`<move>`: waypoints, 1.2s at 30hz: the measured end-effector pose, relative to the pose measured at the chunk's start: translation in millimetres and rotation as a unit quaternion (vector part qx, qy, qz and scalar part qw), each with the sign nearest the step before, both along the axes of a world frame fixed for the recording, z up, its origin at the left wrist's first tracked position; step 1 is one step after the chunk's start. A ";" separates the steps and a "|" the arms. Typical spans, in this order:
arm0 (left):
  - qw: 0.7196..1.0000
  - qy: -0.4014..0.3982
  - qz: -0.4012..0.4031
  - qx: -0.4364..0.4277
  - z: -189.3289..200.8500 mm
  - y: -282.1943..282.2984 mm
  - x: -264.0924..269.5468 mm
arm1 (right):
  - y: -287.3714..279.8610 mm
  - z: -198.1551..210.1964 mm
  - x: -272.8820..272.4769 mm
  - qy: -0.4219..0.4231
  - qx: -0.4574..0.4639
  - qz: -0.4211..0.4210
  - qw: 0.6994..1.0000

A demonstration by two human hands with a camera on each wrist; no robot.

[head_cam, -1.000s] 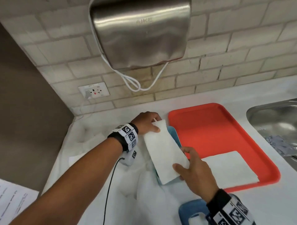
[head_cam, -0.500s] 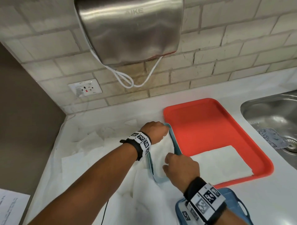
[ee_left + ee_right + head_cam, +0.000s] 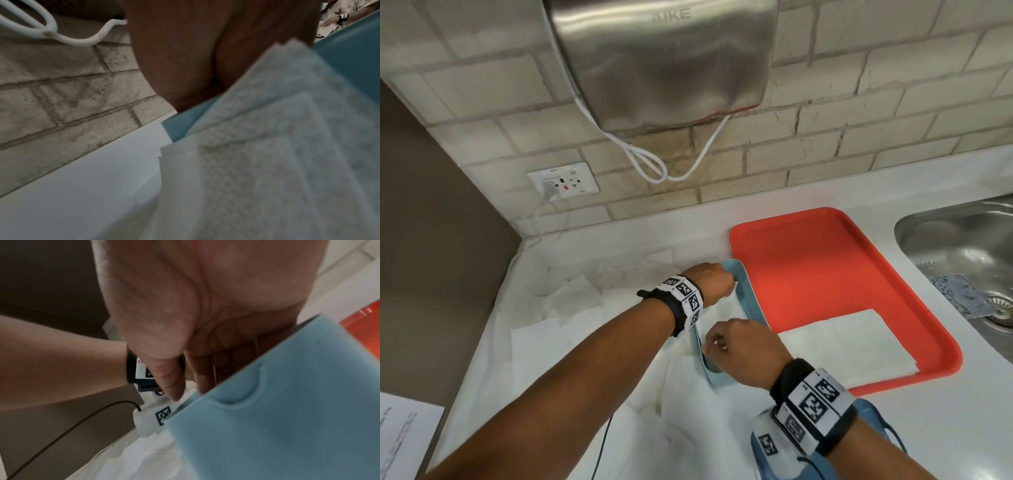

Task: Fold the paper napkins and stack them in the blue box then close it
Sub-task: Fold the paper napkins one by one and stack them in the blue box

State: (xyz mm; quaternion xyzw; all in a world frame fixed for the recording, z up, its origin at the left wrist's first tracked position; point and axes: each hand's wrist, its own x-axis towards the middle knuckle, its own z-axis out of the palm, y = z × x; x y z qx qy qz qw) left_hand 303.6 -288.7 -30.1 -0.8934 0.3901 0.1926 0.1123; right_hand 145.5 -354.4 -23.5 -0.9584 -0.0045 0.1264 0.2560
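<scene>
- Since a second ago, our folded napkin [image 3: 726, 313] has gone down into the blue box [image 3: 748, 291] on the white tabletop [image 3: 945, 428]; head view counts one orange tray [image 3: 808, 267], one more napkin on it [image 3: 842, 346], one sink [image 3: 962, 240].
- Left wrist: left hand [image 3: 195, 53] at the box's far end, grip unclear.
- Right wrist: right hand [image 3: 205, 305] fingers [image 3: 202, 379] dip inside, grip unclear.

A washroom or pantry: wall-mounted hand dryer [image 3: 661, 61], steel sink [image 3: 959, 260], tiled wall [image 3: 859, 113].

I see a steel hand dryer [image 3: 661, 61] at top centre; wall socket [image 3: 563, 181] left; red tray [image 3: 825, 284] centre right; sink [image 3: 962, 246] far right.
</scene>
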 end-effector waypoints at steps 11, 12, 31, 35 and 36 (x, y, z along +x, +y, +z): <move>0.986 -0.104 -0.111 0.064 -3.3 6.7 -20.7 | 2.1 -5.5 15.5 0.175 -0.059 0.081 0.979; 0.982 -0.122 -0.122 0.080 -3.0 6.2 -25.0 | 1.7 -5.6 15.2 0.173 -0.075 0.094 0.978; 0.997 -0.042 -0.060 0.022 0.9 20.2 -45.8 | 12.2 0.3 8.2 0.093 -0.185 0.133 0.969; 0.996 -0.056 -0.056 -0.040 17.6 23.9 -56.8 | 12.1 -5.9 8.9 0.120 -0.207 0.126 0.963; 0.994 -0.054 -0.058 -0.081 23.6 28.4 -58.6 | 11.1 -6.6 8.7 0.120 -0.204 0.121 0.964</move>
